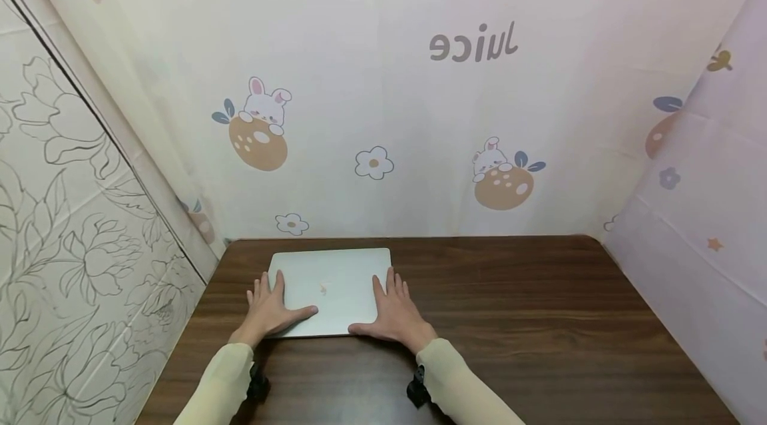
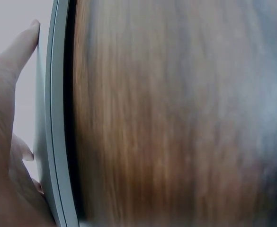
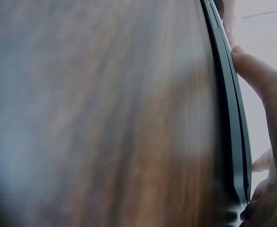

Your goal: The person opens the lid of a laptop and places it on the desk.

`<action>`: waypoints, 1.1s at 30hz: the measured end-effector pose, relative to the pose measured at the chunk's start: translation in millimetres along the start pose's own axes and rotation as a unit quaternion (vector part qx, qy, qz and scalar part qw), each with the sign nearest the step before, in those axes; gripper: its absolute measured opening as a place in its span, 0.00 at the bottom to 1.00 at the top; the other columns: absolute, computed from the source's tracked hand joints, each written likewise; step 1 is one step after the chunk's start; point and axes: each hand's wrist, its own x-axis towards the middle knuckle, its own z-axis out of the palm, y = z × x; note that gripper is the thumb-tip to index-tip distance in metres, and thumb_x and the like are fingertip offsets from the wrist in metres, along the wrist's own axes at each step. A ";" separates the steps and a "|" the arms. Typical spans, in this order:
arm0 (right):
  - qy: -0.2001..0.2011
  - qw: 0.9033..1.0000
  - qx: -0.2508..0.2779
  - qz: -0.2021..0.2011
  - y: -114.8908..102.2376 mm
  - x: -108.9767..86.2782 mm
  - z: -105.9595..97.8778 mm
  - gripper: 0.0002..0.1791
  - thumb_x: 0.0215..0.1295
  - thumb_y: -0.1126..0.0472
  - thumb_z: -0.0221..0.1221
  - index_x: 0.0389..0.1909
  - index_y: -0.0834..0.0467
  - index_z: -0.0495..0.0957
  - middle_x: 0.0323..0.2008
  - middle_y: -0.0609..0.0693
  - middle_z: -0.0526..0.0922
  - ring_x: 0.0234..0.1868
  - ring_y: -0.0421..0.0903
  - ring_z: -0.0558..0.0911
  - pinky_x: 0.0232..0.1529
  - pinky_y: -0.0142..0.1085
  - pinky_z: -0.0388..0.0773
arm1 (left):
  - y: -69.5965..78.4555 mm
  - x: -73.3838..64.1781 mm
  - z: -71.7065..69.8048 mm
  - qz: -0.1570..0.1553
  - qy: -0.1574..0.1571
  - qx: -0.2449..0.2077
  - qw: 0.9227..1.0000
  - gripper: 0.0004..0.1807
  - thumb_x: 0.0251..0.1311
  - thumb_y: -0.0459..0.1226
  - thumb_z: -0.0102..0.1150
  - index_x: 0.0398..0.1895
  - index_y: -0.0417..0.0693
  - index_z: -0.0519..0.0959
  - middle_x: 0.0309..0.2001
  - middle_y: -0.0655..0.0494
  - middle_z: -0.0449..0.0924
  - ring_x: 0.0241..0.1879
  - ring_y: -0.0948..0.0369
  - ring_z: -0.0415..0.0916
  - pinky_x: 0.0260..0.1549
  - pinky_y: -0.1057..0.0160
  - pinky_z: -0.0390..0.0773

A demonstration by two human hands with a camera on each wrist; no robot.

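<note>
A closed silver laptop (image 1: 344, 278) lies flat on the dark wooden table, left of its middle, with a small logo on the lid. My left hand (image 1: 267, 310) rests on its left side, thumb laid over the lid and fingers spread along the left edge. At the right side, my right hand (image 1: 397, 312) touches the lid with its thumb near the front corner, fingers stretched forward along the right edge. Seen close up in the left wrist view, the laptop's front edge (image 2: 58, 118) shows a thin seam. The right wrist view has its front edge (image 3: 230, 109) beside my thumb.
The brown wooden table (image 1: 527, 318) extends to the right of the laptop. A white printed curtain (image 1: 383, 98) hangs behind its back edge, and a flower-line cloth (image 1: 90, 245) borders the left. Another pale cloth (image 1: 695, 238) hangs along the right.
</note>
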 end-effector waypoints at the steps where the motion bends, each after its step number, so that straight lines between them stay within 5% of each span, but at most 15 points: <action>1: 0.000 1.000 0.002 0.003 1.0 -0.8 -0.5 0.71 0.49 0.15 0.59 0.81 0.61 0.53 0.81 0.72 0.41 0.81 0.69 0.47 0.79 0.59 0.51 | 1.1 -0.2 0.8 0.002 0.002 -0.003 1.000 0.77 0.47 0.76 0.63 0.81 0.30 0.41 0.79 0.21 0.29 0.78 0.25 0.26 0.72 0.25 0.29; 27: 0.000 0.999 0.027 0.031 24.0 -19.7 -8.5 0.71 0.49 0.16 0.60 0.82 0.61 0.52 0.81 0.71 0.39 0.82 0.66 0.46 0.78 0.57 0.56 | 26.4 -6.1 14.0 0.015 -0.010 0.001 1.000 0.78 0.44 0.77 0.65 0.82 0.32 0.43 0.79 0.20 0.29 0.78 0.26 0.26 0.72 0.25 0.33; 33: 0.008 0.998 0.028 0.054 25.3 -19.7 -10.8 0.71 0.51 0.17 0.60 0.81 0.65 0.51 0.80 0.73 0.40 0.81 0.70 0.45 0.79 0.60 0.50 | 30.4 -5.3 14.4 0.013 -0.014 0.002 1.000 0.79 0.44 0.77 0.64 0.82 0.31 0.40 0.79 0.22 0.29 0.79 0.28 0.25 0.74 0.28 0.33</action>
